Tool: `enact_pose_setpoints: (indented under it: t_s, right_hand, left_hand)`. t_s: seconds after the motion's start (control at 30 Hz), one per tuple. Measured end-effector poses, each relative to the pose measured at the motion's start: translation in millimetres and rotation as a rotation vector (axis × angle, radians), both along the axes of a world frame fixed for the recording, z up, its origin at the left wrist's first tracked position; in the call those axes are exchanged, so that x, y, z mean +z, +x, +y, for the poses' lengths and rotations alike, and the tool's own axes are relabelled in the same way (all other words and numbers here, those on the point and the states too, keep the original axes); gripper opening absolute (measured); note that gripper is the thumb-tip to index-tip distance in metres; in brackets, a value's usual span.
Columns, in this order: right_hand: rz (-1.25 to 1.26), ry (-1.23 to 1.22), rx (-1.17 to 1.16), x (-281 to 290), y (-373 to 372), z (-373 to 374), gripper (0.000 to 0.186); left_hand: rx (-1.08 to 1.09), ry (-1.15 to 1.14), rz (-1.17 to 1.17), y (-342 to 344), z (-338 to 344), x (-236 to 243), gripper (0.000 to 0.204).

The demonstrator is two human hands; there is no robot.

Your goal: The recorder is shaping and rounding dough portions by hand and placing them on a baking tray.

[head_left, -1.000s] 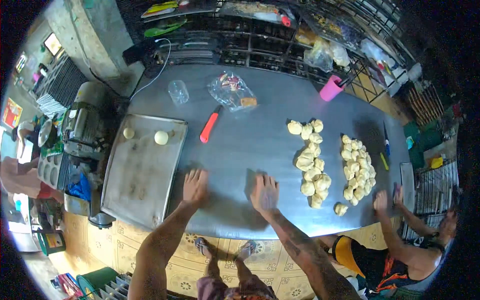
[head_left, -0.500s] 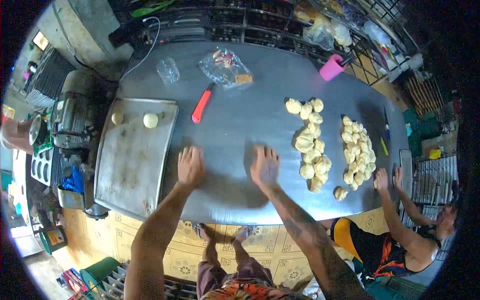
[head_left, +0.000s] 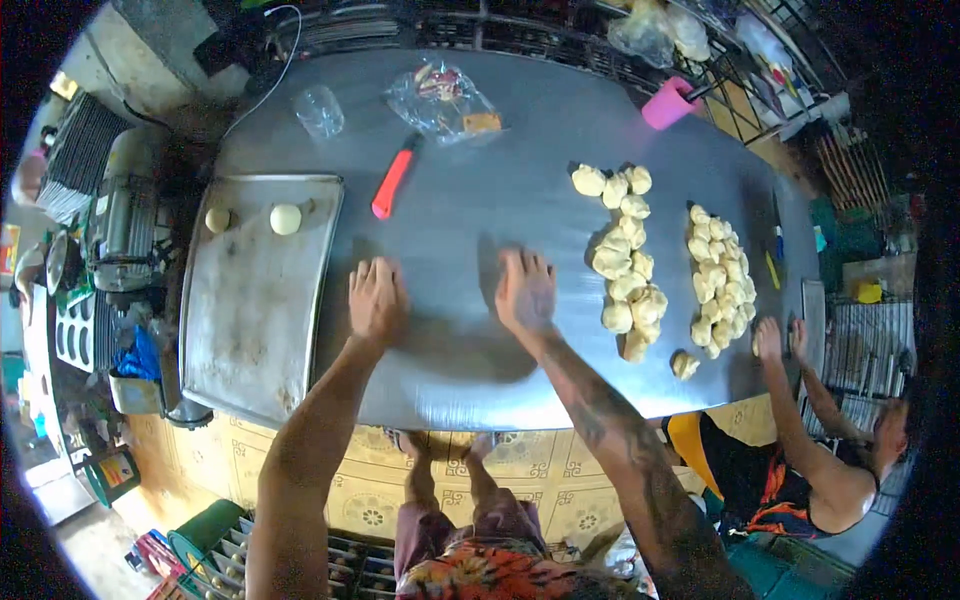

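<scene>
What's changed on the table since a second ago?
The left hand and right hand have both moved forward, farther from the near edge of the table; the camera view shifted too. Nothing was visibly grasped or released; what's under the hands is hidden. The tray, its two dough balls, the red-handled knife and dough pieces stayed put.

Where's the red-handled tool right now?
In the head view, the red-handled tool lies left of centre on the table, right of the metal tray and just below the clear plastic bag.

Bright light washes the patterned yellow floor tiles point(head_left: 250, 455) at left; a concrete pillar point(head_left: 150, 50) stands near dark metal shelving point(head_left: 545, 35).
</scene>
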State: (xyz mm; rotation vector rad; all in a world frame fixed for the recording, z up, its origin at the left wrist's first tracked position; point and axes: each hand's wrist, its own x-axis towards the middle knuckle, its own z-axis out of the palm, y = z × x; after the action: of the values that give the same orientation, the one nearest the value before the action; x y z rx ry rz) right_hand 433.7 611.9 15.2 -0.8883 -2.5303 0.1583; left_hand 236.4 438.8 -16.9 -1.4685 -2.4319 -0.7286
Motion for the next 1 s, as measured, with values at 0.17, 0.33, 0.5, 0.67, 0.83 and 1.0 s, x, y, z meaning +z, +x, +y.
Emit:
enact_pose_setpoints:
  t_s: [0.17, 0.33, 0.5, 0.67, 0.83, 1.0]
  right_hand:
    - [-0.011, -0.092, 0.014, -8.9, -6.2, -2.8, 0.029]
    - [0.016, -0.285, 0.211, -15.5, 87.6, -36.0, 0.028]
    - [0.097, -0.021, 0.068, -5.3, -18.4, 11.3, 0.031]
    - [0.154, -0.184, 0.127, -13.7, -10.1, -10.9, 0.030]
    - [0.119, -0.159, 0.202, -17.7, 39.7, -17.1, 0.029]
    - [0.125, -0.029, -0.038, -6.6, -62.2, 42.1, 0.028]
  left_hand:
    - [0.035, 0.068, -0.288, 24.2, 9.7, 12.9, 0.013]
    - [-0.168, -0.013, -0.212, 26.0, -79.4, 6.7, 0.010]
    - [0.065, 0.025, 0.014, -8.6, 10.0, 12.3, 0.009]
    - [0.092, 0.064, -0.392, 10.5, -16.5, 9.8, 0.011]
    - [0.019, 0.003, -0.164, -4.0, -38.5, 13.6, 0.015]
    - [0.022, 0.117, 0.001, -40.6, 54.7, 9.8, 0.012]
